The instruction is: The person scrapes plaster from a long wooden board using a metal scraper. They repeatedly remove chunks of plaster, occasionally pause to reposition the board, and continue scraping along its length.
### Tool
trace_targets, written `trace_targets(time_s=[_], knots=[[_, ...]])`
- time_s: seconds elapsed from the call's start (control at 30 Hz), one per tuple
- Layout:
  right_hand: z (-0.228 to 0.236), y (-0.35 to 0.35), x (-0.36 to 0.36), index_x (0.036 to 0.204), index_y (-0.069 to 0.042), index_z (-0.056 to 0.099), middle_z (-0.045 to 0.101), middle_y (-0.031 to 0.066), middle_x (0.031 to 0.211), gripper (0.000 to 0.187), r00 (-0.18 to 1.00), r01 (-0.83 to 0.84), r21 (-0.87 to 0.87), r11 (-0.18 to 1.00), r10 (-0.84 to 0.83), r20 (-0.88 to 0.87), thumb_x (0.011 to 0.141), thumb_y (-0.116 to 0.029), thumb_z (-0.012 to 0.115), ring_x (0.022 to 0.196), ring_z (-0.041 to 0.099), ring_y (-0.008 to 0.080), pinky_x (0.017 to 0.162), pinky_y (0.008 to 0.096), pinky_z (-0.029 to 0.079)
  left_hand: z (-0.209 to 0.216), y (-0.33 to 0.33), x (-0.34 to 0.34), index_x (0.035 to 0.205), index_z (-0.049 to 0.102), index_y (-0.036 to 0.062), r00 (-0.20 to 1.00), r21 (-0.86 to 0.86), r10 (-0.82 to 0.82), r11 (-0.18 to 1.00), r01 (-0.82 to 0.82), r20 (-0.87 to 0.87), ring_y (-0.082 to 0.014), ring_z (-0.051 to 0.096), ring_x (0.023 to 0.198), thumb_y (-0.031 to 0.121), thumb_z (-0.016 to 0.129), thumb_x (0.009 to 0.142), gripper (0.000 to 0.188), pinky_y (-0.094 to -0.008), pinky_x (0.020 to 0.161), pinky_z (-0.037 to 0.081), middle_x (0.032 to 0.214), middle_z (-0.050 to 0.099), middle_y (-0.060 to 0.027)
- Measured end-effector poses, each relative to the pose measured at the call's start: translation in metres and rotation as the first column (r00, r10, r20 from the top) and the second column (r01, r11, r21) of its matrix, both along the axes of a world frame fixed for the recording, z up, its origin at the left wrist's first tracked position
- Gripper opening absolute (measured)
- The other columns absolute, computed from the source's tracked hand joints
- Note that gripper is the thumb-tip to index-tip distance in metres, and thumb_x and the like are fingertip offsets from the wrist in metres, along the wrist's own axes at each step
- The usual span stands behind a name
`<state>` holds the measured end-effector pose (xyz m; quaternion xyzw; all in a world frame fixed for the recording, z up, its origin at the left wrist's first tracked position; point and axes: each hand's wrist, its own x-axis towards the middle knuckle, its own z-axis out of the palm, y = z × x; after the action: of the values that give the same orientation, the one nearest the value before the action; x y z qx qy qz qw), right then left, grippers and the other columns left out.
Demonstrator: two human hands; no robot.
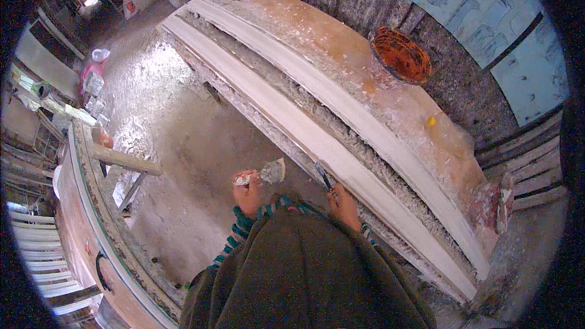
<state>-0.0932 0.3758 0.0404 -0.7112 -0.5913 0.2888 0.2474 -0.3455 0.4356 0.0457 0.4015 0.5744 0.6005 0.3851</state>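
Observation:
My left hand (247, 195) is closed round the white-smeared handle of a flat paintbrush (272, 172), its pale bristles pointing right over the floor. In my right hand (345, 208) is a slim dark-handled tool with a narrow, knife-like blade (320, 171). The blade reaches the near edge of a long white plaster moulding (280, 109), which lies along a table (341, 30). Beyond a rough, crumbly gap runs a second white moulding (359, 113), parallel to the first. The exact contact at the blade tip is too small to tell.
An orange-brown basin (402, 55) sits at the table's far edge, with a small yellow thing (431, 121) nearer. Another bench (79, 189) stands on the left, a wooden bar (128, 159) jutting from it. White strips (49, 253) lie at far left. Plaster residue marks the floor.

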Motion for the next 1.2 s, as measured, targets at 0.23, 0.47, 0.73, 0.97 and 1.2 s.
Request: trace_targets(time_s=[0.23, 0.47, 0.73, 0.97, 1.2], knots=[[0.013, -0.011, 0.015, 0.107, -0.006, 0.05, 0.058, 0.0235, 0.098, 0.028, 1.0, 0.017, 0.017, 1.0, -0.017, 0.017, 0.084, -0.021, 0.056, 0.09, 0.057, 0.0381, 0.075, 0.0417, 0.045, -0.004, 0.007, -0.009, 0.093, 0.048, 0.0049, 0.997, 0.054, -0.052, 0.997, 0.049, 0.062, -0.0067, 0.051, 0.065, 0.014, 0.058, 0.086, 0.016, -0.0208, 0.055, 0.044, 0.078, 0.054, -0.0018], [0.021, 0.028, -0.028, 0.109, -0.007, 0.049, 0.057, 0.0232, 0.099, 0.03, 0.998, -0.049, 0.052, 0.997, 0.046, 0.049, 0.084, -0.024, 0.055, 0.088, 0.056, 0.039, 0.074, 0.0422, 0.045, -0.005, 0.01, -0.01, 0.094, 0.049, 0.0045, 0.998, 0.057, -0.033, 0.998, 0.036, -0.061, -0.0064, 0.051, 0.066, 0.013, 0.057, 0.086, 0.014, -0.0196, 0.057, 0.044, 0.077, 0.055, -0.0014], [0.01, 0.007, 0.002, 0.114, -0.007, 0.047, 0.056, 0.0216, 0.106, 0.035, 0.997, -0.067, 0.008, 0.998, 0.067, 0.036, 0.082, -0.02, 0.056, 0.097, 0.055, 0.0385, 0.081, 0.0433, 0.043, -0.019, 0.004, -0.017, 0.095, 0.049, 0.0033, 0.988, 0.008, -0.051, 0.999, 0.051, 0.146, -0.0074, 0.053, 0.069, 0.01, 0.056, 0.086, 0.013, -0.0216, 0.061, 0.047, 0.08, 0.056, -0.0032], [0.039, 0.056, -0.02, 0.107, -0.008, 0.048, 0.059, 0.0214, 0.093, 0.03, 0.977, -0.178, 0.102, 0.979, 0.188, -0.101, 0.082, -0.02, 0.056, 0.086, 0.058, 0.0378, 0.073, 0.0459, 0.045, -0.008, 0.013, 0.0, 0.097, 0.048, 0.0038, 0.953, -0.206, -0.298, 0.937, 0.282, -0.053, -0.0095, 0.055, 0.074, 0.012, 0.058, 0.085, 0.017, -0.0242, 0.061, 0.051, 0.085, 0.056, -0.0035], [0.069, 0.011, 0.041, 0.104, -0.01, 0.049, 0.059, 0.0174, 0.08, 0.023, 0.97, 0.233, -0.079, 0.969, -0.237, -0.049, 0.084, -0.02, 0.055, 0.073, 0.059, 0.0296, 0.062, 0.0383, 0.045, -0.002, 0.024, 0.079, 0.097, 0.051, 0.0046, 0.623, -0.101, -0.735, 0.621, 0.777, 0.269, -0.0102, 0.056, 0.073, 0.013, 0.057, 0.085, 0.016, -0.0247, 0.061, 0.052, 0.085, 0.058, -0.004]])
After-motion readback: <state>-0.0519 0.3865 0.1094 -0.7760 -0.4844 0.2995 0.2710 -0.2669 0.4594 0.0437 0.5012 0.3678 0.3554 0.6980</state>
